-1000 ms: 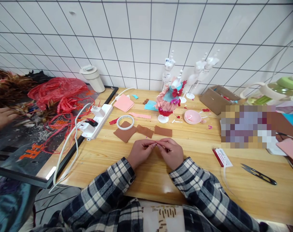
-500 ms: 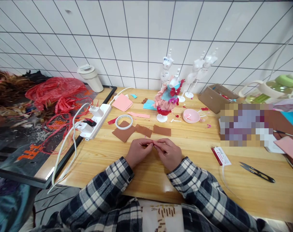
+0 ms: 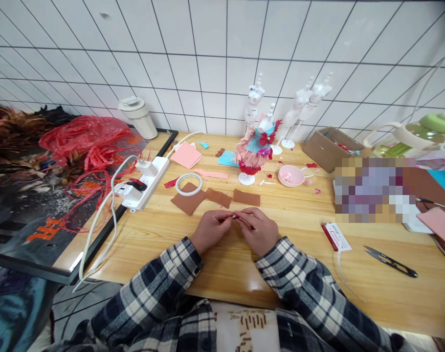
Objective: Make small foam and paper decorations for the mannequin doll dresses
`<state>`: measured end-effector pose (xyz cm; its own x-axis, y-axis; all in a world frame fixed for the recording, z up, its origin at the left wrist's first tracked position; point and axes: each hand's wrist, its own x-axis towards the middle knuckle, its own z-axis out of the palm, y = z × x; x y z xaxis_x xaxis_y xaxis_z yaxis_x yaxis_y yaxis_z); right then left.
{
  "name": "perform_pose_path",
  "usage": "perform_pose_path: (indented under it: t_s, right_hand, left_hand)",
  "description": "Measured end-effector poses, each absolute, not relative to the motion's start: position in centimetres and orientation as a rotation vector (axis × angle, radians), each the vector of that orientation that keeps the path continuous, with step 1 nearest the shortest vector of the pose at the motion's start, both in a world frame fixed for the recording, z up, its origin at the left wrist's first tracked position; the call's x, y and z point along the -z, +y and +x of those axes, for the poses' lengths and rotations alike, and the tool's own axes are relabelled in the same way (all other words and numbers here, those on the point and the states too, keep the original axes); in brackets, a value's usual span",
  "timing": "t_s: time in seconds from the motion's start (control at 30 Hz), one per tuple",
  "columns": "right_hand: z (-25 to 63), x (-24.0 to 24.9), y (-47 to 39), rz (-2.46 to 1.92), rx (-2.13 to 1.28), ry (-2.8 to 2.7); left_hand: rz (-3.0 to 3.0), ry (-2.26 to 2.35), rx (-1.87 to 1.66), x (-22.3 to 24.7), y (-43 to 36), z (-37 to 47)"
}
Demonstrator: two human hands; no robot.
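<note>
On the near side of the brown strip point(image 3: 246, 197), left hand point(image 3: 211, 231) and right hand point(image 3: 258, 231) pinch a tiny piece point(image 3: 234, 216) (long axis unclear), right grip closer to the strip.

Both forearms come in from the bottom of the view, in dark-and-white plaid sleeves, and slant inward so that the hands meet in front of the body, above the tabletop. The left hand point(image 3: 212, 231) is turned palm inward and down, its fingers curled, with the thumb and index finger brought together at the tip. The right hand point(image 3: 258, 231) mirrors it, bent at the knuckles, thumb and index finger also pinched, the other fingers folded toward the palm. The fingertips of the two hands are close together, near the middle of the view. The left cuff point(image 3: 193, 252) and the right cuff point(image 3: 276, 254) sit at the wrists, leaving both hands bare. The elbows are spread wider than the hands.
</note>
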<state>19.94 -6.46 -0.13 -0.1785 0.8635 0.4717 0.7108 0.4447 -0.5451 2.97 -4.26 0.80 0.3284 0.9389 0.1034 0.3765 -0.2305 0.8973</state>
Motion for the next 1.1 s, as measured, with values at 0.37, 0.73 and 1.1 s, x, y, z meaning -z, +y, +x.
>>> perform_pose_path:
  t_s: [0.37, 0.73, 1.1]
  right_hand:
    - [19.9, 0.0, -6.5, -1.273, -0.226, -1.949]
    - [20.0, 0.2, -6.2, -1.303, -0.318, -1.917]
    - [20.2, 0.5, -6.0, -1.260, -0.383, -1.929]
  left_hand:
    - [1.830, 1.258, -0.811, -0.2, -4.5, 3.1]
    - [1.787, 1.304, -0.835, 0.0, -4.7, 3.2]
    - [1.809, 1.384, -0.855, 0.0, -4.7, 3.2]
